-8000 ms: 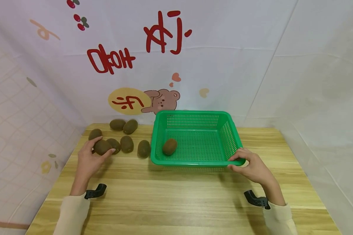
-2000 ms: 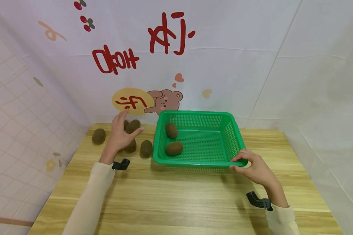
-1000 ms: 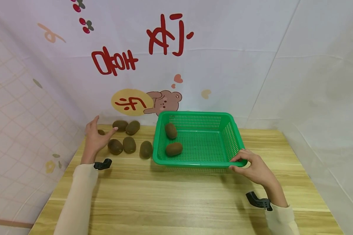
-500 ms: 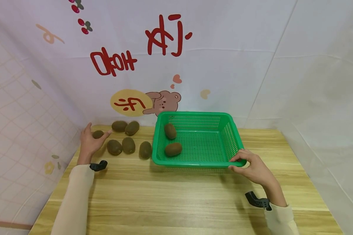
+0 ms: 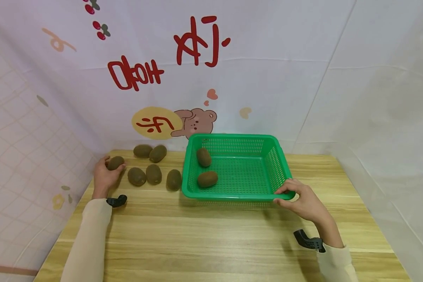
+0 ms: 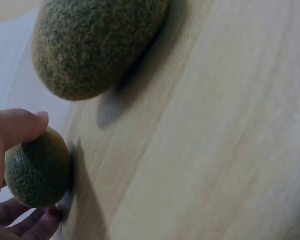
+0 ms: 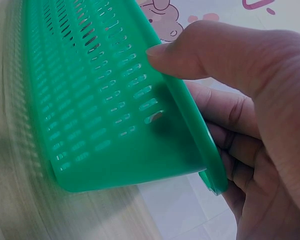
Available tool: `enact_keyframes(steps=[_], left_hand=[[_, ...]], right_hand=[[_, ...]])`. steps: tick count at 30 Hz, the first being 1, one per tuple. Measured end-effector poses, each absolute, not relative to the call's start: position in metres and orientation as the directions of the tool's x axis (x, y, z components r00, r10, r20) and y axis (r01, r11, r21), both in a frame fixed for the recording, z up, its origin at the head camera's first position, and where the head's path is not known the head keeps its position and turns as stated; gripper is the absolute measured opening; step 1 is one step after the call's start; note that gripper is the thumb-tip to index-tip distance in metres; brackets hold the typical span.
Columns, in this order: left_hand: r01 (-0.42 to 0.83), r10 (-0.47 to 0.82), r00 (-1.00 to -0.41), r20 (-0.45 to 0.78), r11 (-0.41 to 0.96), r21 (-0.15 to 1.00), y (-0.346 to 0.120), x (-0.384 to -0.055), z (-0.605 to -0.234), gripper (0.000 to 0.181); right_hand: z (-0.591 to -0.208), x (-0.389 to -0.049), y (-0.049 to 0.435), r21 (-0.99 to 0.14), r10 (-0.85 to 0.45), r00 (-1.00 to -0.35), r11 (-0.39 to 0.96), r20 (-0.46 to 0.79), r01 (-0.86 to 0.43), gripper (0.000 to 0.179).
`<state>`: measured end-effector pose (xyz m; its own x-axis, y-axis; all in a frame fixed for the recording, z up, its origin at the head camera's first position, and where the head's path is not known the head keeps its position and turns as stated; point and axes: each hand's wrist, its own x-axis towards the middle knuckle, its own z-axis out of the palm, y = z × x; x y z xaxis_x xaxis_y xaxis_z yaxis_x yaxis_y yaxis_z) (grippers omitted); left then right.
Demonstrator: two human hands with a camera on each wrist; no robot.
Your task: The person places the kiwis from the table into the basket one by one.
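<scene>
At the far left of the table, my left hand (image 5: 103, 178) grips a brown, fuzzy kiwi (image 5: 116, 162). The left wrist view has the thumb across this kiwi (image 6: 39, 172) and the fingertips round its other side, low by the tabletop. My right hand (image 5: 304, 199) pinches the green plastic basket (image 5: 229, 196) at its front right corner. Its thumb (image 7: 182, 57) presses the outside of the wall, while the other fingers go over the rim. Inside the basket, toward its left wall, lie two kiwis: one kiwi (image 5: 204, 157) behind, another kiwi (image 5: 207, 179) in front.
Between the left hand and the basket, several loose kiwis lie on the wooden table (image 5: 197, 243). A back pair includes a kiwi (image 5: 142, 150); the front row ends with a kiwi (image 5: 174, 179) close beside the basket. A printed cloth (image 5: 268, 86) hangs behind the table.
Eight seconds ago the left hand held another kiwi; the basket has since gone from one kiwi to two. The emptied left hand moved left and closed round the far-left kiwi. The right hand stayed put.
</scene>
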<state>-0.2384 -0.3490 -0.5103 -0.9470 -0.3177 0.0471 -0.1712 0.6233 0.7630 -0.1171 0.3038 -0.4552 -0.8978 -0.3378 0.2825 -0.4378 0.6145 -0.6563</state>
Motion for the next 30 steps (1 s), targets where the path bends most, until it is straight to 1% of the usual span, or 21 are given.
enact_keyframes(steps=[3,6,17,24,30], left_hand=[[-0.174,-0.327,-0.944,0.049,0.616,0.768,-0.349,-0.238,-0.511,0.077],[-0.176,-0.331,-0.942,0.047,0.608,0.774,-0.349,-0.238,-0.511,0.074],[-0.181,-0.327,-0.945,0.028,0.590,0.787,-0.351,-0.233,-0.506,0.073],[-0.166,-0.343,-0.938,0.059,0.590,0.791,-0.347,-0.232,-0.502,0.072],[-0.149,-0.357,-0.931,0.078,0.566,0.811,-0.340,-0.230,-0.498,0.071]], right_hand=[[-0.454,-0.117,0.304,-0.655,-0.340,-0.895,0.612,0.288,-0.443,0.020],[-0.453,-0.117,0.304,-0.657,-0.346,-0.891,0.605,0.293,-0.451,0.020],[-0.450,-0.114,0.300,-0.663,-0.342,-0.896,0.604,0.285,-0.441,0.021],[-0.451,-0.114,0.302,-0.656,-0.340,-0.897,0.614,0.282,-0.439,0.017],[-0.451,-0.115,0.303,-0.661,-0.345,-0.895,0.606,0.284,-0.443,0.018]])
